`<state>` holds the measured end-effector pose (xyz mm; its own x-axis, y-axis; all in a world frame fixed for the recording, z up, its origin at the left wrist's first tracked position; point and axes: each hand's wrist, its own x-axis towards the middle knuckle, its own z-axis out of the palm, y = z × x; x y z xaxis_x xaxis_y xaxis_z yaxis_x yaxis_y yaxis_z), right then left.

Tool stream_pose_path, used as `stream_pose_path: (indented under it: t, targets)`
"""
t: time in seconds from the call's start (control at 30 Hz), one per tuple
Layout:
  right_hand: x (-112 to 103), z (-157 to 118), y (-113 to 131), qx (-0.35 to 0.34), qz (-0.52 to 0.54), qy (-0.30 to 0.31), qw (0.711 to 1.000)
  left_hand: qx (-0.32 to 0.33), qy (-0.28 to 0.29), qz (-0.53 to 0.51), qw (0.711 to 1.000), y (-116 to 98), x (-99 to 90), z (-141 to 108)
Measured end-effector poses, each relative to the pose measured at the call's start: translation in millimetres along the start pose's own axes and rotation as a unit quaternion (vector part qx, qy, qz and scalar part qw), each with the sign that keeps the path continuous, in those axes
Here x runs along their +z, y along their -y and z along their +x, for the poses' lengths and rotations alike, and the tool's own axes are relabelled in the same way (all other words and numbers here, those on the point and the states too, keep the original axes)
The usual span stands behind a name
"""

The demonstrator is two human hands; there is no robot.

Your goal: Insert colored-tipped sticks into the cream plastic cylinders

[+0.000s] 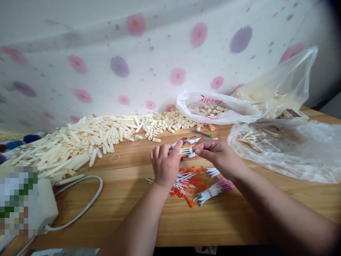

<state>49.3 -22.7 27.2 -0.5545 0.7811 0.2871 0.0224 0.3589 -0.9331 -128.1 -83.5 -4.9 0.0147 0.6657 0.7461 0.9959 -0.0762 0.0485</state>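
Above the middle of the wooden table, my left hand [166,164] holds a short cream slotted plastic piece [185,151] between thumb and fingers. The piece lies roughly sideways, its dark slots showing. At its right end is my right hand [221,154], thumb and forefinger pinched together; what sits in that pinch is too small to make out. Below the hands lies a loose heap of white sticks with orange ends [186,181]. Beside it rests a banded bundle of white sticks with pink ends [213,192]. More white sticks [212,172] are partly hidden by my right hand.
Cream tubes [87,137] pile up at left, with slotted pieces [165,122] behind. Plastic bags [183,106] holding cream parts stand at back right; another clear bag [298,153] lies at right. Tweezers [198,133] lie beyond my hands. A white cable [98,193] loops at front left.
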Motion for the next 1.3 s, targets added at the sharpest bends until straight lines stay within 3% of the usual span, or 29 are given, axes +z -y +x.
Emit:
stream_pose_path:
  t: [0.23, 0.4, 0.53, 0.6, 0.7, 0.83, 0.97, 1.1, 1.3]
  targets:
    - [1.3, 0.8, 3.1, -0.01, -0.008, -0.026, 1.0, -0.017, 0.028, -0.076, 0.997, 0.0, 3.2, 1.1]
    - [-50.5, 11.4, -2.8, 0.001, -0.152, -0.11, 0.982, -0.102, 0.087, -0.239, 0.962, 2.4, 12.8, -0.9]
    - [-92.4, 5.1, -33.0, 0.034, -0.36, 0.013, 0.932, -0.163, 0.164, -0.3, 0.926, -0.7, 20.2, -5.7]
    - [-104.2, -2.1, -50.1, 0.023, -0.428, 0.077, 0.9, -0.159, 0.191, -0.304, 0.92, -5.2, 23.2, -6.8]
    - [-113.8, -10.6, -66.9, -0.008, -0.463, 0.12, 0.878, -0.128, 0.215, -0.295, 0.922, -13.4, 28.5, -4.5]
    - [-110.1, -11.0, -70.5, -0.028, -0.485, 0.104, 0.868, -0.099, 0.258, -0.262, 0.925, -21.6, 38.8, 5.3]
    - [-86.3, -2.6, -64.7, -0.05, -0.498, 0.086, 0.861, -0.113, 0.315, -0.174, 0.926, -25.6, 51.0, 17.3]
    - [-66.7, 3.5, -63.8, -0.033, -0.523, 0.09, 0.847, -0.106, 0.335, -0.144, 0.925, -28.3, 59.7, 23.6]
    - [-73.1, 5.5, -72.7, -0.003, -0.532, 0.077, 0.843, -0.102, 0.335, -0.13, 0.927, -28.8, 64.3, 21.8]
